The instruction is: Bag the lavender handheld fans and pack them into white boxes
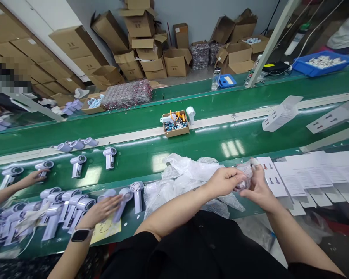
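Left grip point(232, 180) and right grip point(256, 183) pinch a wrapped bundle point(245, 170), likely to keep it steady. It is left of the white box point(275, 186); bags point(183, 176) lie farther left on the table point(200, 144), perhaps for easy reach.

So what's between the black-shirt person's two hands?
In the head view, a crinkly clear plastic bundle sits between the left hand and the right hand. I can't tell what's inside.
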### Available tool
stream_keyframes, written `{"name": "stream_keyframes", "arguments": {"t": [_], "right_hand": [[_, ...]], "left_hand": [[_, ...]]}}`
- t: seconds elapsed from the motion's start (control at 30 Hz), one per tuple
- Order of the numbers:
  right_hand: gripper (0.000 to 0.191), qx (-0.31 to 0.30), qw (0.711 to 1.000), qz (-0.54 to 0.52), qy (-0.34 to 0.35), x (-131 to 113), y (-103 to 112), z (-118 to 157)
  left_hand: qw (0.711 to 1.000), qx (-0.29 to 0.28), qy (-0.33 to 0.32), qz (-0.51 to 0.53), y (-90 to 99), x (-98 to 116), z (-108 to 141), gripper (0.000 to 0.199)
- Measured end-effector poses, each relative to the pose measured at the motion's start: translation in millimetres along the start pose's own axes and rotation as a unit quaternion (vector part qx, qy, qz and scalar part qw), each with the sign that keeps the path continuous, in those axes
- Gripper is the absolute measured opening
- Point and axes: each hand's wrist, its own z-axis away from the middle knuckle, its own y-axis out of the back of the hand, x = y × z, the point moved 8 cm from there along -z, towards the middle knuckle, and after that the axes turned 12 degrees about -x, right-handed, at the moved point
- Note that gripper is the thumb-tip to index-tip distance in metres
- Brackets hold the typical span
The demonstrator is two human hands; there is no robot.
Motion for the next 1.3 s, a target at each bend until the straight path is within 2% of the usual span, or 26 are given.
{"name": "stream_keyframes", "arguments": {"t": [0.03, 0.1, 0.17, 0.2, 0.23, 0.3, 0.33, 0.4, 0.47, 0.53, 0.57, 0.6, 0.63, 0.67, 0.7, 0.77, 0.8, 0.87, 0.93, 1.03, 1.1, 1.2, 1.27, 1.3], "right_hand": [[0.077, -0.007, 0.999, 0.04, 0.002, 0.2, 0.7, -3.8], [0.043, 0.004, 0.993, 0.12, 0.013, 1.2, 6.5, -10.3], [0.016, 0.022, 0.985, 0.167, 0.034, 2.8, 11.6, -15.7], [0.012, 0.021, 0.983, 0.176, 0.039, 5.1, 11.0, -18.6], [0.013, 0.017, 0.983, 0.179, 0.043, 7.4, 8.4, -21.6], [0.014, 0.018, 0.98, 0.192, 0.042, 9.3, 0.2, -26.6], [0.014, 0.027, 0.978, 0.203, 0.036, 8.3, -3.3, -28.1], [0.016, 0.027, 0.974, 0.224, 0.012, 3.8, -7.6, -28.7], [0.018, -0.032, 0.974, 0.224, -0.016, -0.7, -4.0, -24.3], [0.034, -0.075, 0.967, 0.24, -0.036, -1.7, 23.3, -11.2], [0.047, -0.06, 0.958, 0.274, -0.051, 1.8, 48.9, -2.3], [0.055, -0.005, 0.934, 0.35, -0.067, 6.4, 82.0, 7.9], [0.061, 0.045, 0.881, 0.461, -0.097, 15.0, 113.5, 18.3], [0.064, 0.082, 0.81, 0.564, -0.138, 27.7, 140.9, 27.5], [0.062, 0.067, 0.741, 0.647, -0.166, 45.6, 157.3, 32.0], [0.059, -0.032, 0.629, 0.766, -0.133, 82.3, 161.3, 30.0], [0.052, -0.086, 0.585, 0.8, -0.105, 98.5, 155.9, 26.7], [0.033, -0.16, 0.528, 0.832, -0.057, 117.8, 142.8, 16.7], [0.021, -0.191, 0.506, 0.84, -0.041, 120.7, 135.3, 3.0], [0.022, -0.212, 0.496, 0.842, -0.031, 110.0, 130.0, -17.2], [0.028, -0.217, 0.486, 0.847, -0.018, 99.1, 125.8, -30.2], [0.05, -0.189, 0.475, 0.859, -0.001, 71.4, 115.1, -54.4], [0.062, -0.128, 0.501, 0.856, 0.006, 40.7, 107.2, -71.6], [0.062, -0.089, 0.53, 0.843, 0.009, 23.4, 104.0, -78.4]], "left_hand": [[1.0, -0.012, -0.004, -0.026, 4.5, 4.0, 0.7, 0.03], [0.992, -0.031, -0.035, -0.119, 16.7, 18.7, 6.5, 0.032], [0.965, -0.007, -0.07, -0.254, 32.9, 34.8, 15.3, 0.034], [0.944, 0.013, -0.078, -0.322, 39.4, 39.6, 18.5, 0.044], [0.92, 0.025, -0.083, -0.381, 42.5, 40.9, 19.6, 0.061], [0.887, 0.016, -0.083, -0.454, 37.4, 30.7, 14.7, 0.093], [0.881, 0.001, -0.078, -0.467, 31.5, 20.5, 9.7, 0.096], [0.883, -0.004, -0.064, -0.466, 22.6, -1.7, -0.3, 0.076], [0.889, 0.025, -0.056, -0.453, 23.2, -18.2, -5.9, 0.052], [0.903, 0.061, -0.063, -0.42, 34.2, -25.3, -5.7, 0.035], [0.916, 0.094, -0.062, -0.384, 45.6, -26.6, -3.7, 0.028], [0.933, 0.134, -0.05, -0.329, 60.3, -28.7, -0.9, 0.023], [0.95, 0.177, -0.025, -0.255, 75.9, -33.5, 2.2, 0.02], [0.962, 0.216, 0.008, -0.169, 89.6, -41.0, 5.4, 0.021], [0.965, 0.246, 0.043, -0.08, 99.0, -50.1, 8.3, 0.025], [0.953, 0.276, 0.097, 0.076, 104.7, -66.7, 11.6, 0.03], [0.943, 0.283, 0.11, 0.134, 103.8, -72.4, 12.6, 0.031], [0.927, 0.289, 0.121, 0.208, 100.7, -79.9, 15.1, 0.033], [0.915, 0.29, 0.13, 0.248, 100.1, -85.6, 20.2, 0.033], [0.901, 0.302, 0.141, 0.277, 106.9, -91.7, 33.9, 0.031], [0.887, 0.319, 0.145, 0.302, 112.8, -93.9, 45.3, 0.027], [0.87, 0.325, 0.138, 0.344, 117.5, -91.0, 59.7, 0.023], [0.872, 0.315, 0.121, 0.354, 120.1, -83.4, 66.8, 0.022], [0.876, 0.309, 0.11, 0.354, 121.6, -78.7, 69.9, 0.023]]}}
